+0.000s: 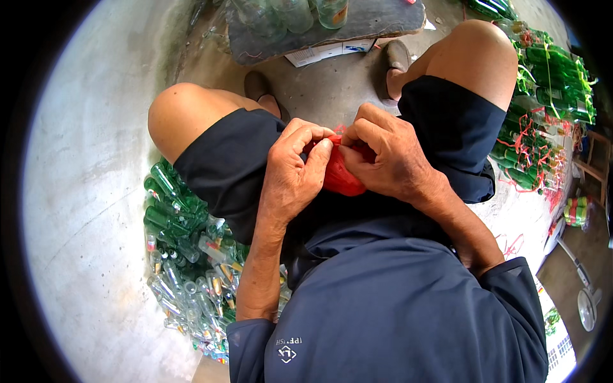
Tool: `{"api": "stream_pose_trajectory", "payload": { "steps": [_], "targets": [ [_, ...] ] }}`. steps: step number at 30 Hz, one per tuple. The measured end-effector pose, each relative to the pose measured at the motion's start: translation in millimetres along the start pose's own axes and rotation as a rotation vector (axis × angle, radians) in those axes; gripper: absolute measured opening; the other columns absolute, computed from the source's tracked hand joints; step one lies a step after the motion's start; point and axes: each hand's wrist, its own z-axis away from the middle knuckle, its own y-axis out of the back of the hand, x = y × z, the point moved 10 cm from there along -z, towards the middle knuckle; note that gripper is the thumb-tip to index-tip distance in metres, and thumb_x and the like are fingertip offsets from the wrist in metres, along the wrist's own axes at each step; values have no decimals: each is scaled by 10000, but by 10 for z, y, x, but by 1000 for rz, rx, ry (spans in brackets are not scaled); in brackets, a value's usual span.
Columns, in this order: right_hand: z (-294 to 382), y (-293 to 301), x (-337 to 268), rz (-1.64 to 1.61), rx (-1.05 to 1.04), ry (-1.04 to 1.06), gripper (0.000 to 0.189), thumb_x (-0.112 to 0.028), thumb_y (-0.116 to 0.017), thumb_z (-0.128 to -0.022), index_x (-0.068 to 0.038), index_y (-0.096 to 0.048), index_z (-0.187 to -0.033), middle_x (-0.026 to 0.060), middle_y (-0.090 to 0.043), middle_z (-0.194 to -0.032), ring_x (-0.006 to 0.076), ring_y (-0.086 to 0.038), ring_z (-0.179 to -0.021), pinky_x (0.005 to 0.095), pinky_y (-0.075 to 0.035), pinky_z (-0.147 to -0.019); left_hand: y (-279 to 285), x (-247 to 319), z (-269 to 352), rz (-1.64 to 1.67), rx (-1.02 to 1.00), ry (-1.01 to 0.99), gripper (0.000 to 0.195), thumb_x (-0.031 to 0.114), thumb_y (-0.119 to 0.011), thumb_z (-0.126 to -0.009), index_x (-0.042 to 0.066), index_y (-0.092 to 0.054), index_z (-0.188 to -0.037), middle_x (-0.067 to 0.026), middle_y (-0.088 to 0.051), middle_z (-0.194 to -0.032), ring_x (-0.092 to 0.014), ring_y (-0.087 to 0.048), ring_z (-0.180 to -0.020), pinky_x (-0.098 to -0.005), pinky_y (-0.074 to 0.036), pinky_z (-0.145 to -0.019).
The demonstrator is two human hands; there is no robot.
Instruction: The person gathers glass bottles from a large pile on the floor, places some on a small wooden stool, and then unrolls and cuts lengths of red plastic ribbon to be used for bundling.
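Between my thighs sits a bundle of red plastic twine (344,178), partly covered by my fingers. My left hand (299,165) pinches its upper edge between thumb and forefinger. Close beside it, my right hand (385,153) grips the same red material with bent fingers. The two sets of fingertips nearly meet at the top of the bundle. A few loose red strands (340,128) stick up just beyond them. What lies under the right fingers is hidden.
Ahead stands a low slab table (306,45) with several clear glass bottles (292,16), above a cardboard box (330,51). Loose bottles (191,268) are heaped at left by a pale wall (86,191). Tied green bottles (555,81) are stacked at right. A fan (586,306) stands far right.
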Motion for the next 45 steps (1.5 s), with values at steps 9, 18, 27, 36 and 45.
{"api": "stream_pose_trajectory", "payload": {
  "steps": [9,18,27,36,45],
  "targets": [
    [5,13,95,-197,-53,-117,101,7,-710,-747,-7,-626,-800,104,-586,-759,257,-623,-614,330,-502,-548,5,-7,-31,33,-32,20,120,32,-599,-956,-39,-678,-1013,-42,-621,-986,-106,-601,-871,-247,-493,-791],
    [51,89,80,-257,-43,-94,109,20,-702,-759,9,-601,-797,99,-569,-762,197,-603,-612,304,-491,-569,37,-22,-36,64,-15,42,122,48,-602,-967,-37,-672,-1021,-43,-618,-1001,-103,-602,-885,-252,-503,-808],
    [90,134,113,-254,-29,-93,95,37,-681,-771,8,-598,-806,98,-561,-781,203,-605,-639,313,-500,-600,-38,-203,-10,321,-1,127,111,30,-590,-971,-36,-654,-1033,-99,-652,-1190,-128,-609,-1059,-298,-471,-989],
    [64,105,150,-228,-82,-175,97,17,-700,-806,10,-629,-871,110,-591,-814,233,-639,-679,321,-517,-617,-45,-114,-11,226,-10,76,106,32,-583,-979,-33,-650,-1030,-101,-662,-1200,-140,-614,-1078,-295,-475,-988],
    [31,56,213,-109,-138,-235,160,-95,-727,-841,8,-687,-957,136,-638,-876,306,-659,-773,383,-535,-696,-28,-56,-9,107,4,-4,109,40,-589,-982,-37,-654,-1021,-106,-671,-1150,-146,-615,-1067,-296,-483,-978]
  ]
}}
